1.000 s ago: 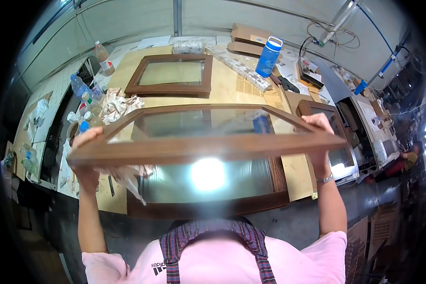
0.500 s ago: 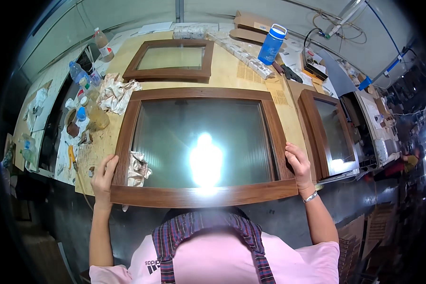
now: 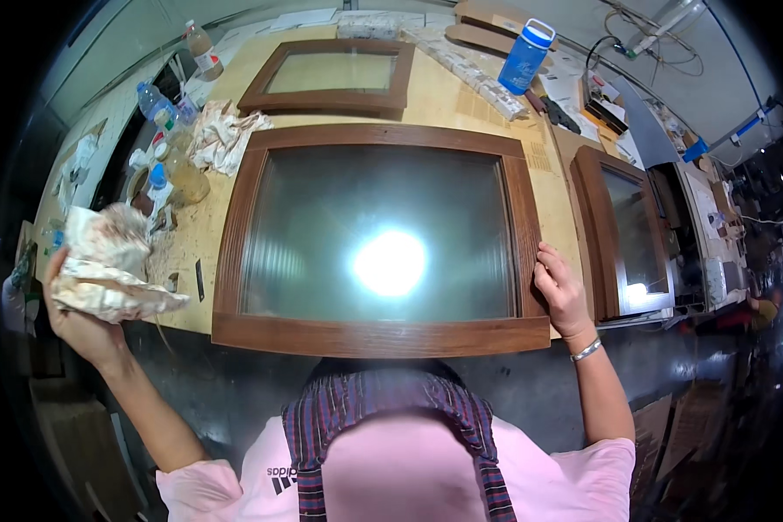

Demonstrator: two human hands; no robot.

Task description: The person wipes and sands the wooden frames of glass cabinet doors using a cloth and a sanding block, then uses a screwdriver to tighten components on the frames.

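A brown wooden-framed glass panel (image 3: 381, 339) lies in front of me on the workbench, with a bright light reflected in its pane. My right hand (image 3: 563, 291) grips the panel's right edge, fingers curled against the wood; a bracelet is on that wrist. Out to the left, my left hand (image 3: 83, 331) is raised off the bench, closed around a crumpled, stained rag (image 3: 117, 265). The rag covers most of those fingers.
A smaller framed panel (image 3: 326, 113) lies behind; more framed panels (image 3: 583, 235) stand at right. Plastic bottles (image 3: 183, 178) and another crumpled cloth (image 3: 222, 137) occupy the left side. A blue water bottle (image 3: 525, 61) stands at the far right of the workbench (image 3: 461, 113).
My left hand has let go of the panel's left edge and moved left with a rag. The rag seen through the pane's lower left corner is gone from there. My right hand stays at the edge.
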